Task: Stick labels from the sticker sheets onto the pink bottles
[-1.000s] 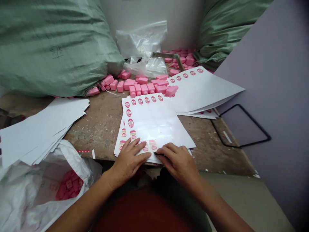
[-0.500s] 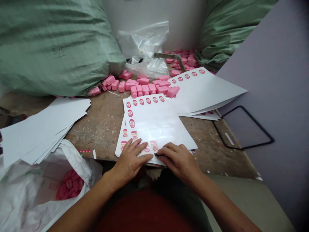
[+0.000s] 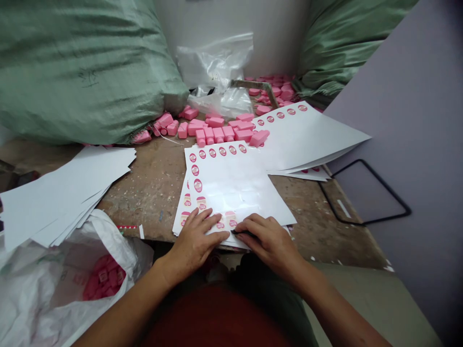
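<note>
A white sticker sheet [image 3: 231, 183] lies on a small stack at the table's front edge, with pink oval and bottle-shaped labels along its top, left and bottom. My left hand [image 3: 198, 232] rests on its lower left, fingers spread flat and the thumb pointing right. My right hand [image 3: 265, 237] is closed around a small dark, thin tool [image 3: 235, 232], most of it hidden by the fingers. The tool's tip is at the lower edge of a label [image 3: 230, 218] between the two hands. Just behind the sheet stand several pink plastic bottles [image 3: 218, 135] in a row.
More label sheets [image 3: 314, 137] lie at the right, and blank-looking white sheets [image 3: 68, 193] at the left. A white sack [image 3: 119, 231] of pink bottles hangs open at front left. Big green sacks [image 3: 83, 72] and a clear plastic bag [image 3: 217, 62] stand behind. A black wire frame [image 3: 387, 219] juts out right.
Both hands keep nearly the same place on the sheet. The view has shifted very slightly; nothing else visibly moved.
</note>
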Tool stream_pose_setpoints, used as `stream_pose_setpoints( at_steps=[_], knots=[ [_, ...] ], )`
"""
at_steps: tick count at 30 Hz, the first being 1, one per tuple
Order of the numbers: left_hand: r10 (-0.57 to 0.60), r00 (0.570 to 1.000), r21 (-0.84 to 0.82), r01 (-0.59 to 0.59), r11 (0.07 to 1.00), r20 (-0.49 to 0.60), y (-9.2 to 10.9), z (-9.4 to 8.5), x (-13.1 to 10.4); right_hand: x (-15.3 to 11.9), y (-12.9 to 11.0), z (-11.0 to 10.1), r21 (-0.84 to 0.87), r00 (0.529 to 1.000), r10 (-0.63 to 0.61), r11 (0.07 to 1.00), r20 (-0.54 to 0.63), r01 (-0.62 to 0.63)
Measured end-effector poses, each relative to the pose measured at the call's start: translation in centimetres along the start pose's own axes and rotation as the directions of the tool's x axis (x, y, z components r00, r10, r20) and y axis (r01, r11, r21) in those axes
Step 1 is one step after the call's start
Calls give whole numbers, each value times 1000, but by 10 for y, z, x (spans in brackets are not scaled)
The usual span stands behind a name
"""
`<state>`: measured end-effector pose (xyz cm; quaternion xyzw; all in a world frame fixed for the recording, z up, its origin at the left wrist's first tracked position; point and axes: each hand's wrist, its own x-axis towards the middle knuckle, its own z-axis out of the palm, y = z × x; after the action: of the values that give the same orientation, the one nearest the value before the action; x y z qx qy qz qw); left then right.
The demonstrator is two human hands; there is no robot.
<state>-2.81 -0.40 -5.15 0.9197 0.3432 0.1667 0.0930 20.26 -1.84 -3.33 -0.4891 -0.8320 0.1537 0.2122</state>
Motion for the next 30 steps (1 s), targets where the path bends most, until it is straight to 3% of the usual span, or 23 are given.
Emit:
stream_pose_setpoints(
  at_steps=[14, 16, 18, 20, 22, 24, 26, 27, 28, 30],
  knots=[
    [-31, 999, -29, 32, 999, 40, 1, -1, 1, 2, -5, 4, -92, 999, -42, 995, 4, 42],
    [-39, 998, -38, 40, 998, 45, 1, -1, 1, 2, -5, 3, -21, 999, 24, 1000, 23, -23],
    [-44, 998, -49, 47, 998, 43, 0, -1, 1, 3, 1, 1, 158, 992, 126, 980, -5, -123],
    [-52, 998, -68, 54, 996, 39, -1, -2, 1, 6, 9, -5, 375, 953, 281, 901, -115, -221],
    [-65, 997, -114, 70, 991, 44, 0, -5, 2, 8, 15, -14, 533, 858, 452, 801, -243, -270],
    [-90, 995, -220, 95, 971, 34, 3, -12, 5, 10, 13, -22, 586, 794, 522, 763, -311, -272],
    [-198, 980, -414, 171, 894, -23, 12, -21, 12, 11, 3, -27, 540, 832, 446, 812, -329, -222],
    [-295, 955, -554, 222, 802, -44, 18, -25, 15, 11, -5, -27, 492, 870, 370, 852, -327, -178],
    [-405, 913, -706, 265, 657, -35, 24, -29, 20, 10, -14, -26, 437, 906, 277, 891, -319, -119],
    [-579, 811, -925, 279, 259, 83, 35, -35, 28, 8, -29, -21, 338, 952, 121, 941, -280, -21]
  ],
)
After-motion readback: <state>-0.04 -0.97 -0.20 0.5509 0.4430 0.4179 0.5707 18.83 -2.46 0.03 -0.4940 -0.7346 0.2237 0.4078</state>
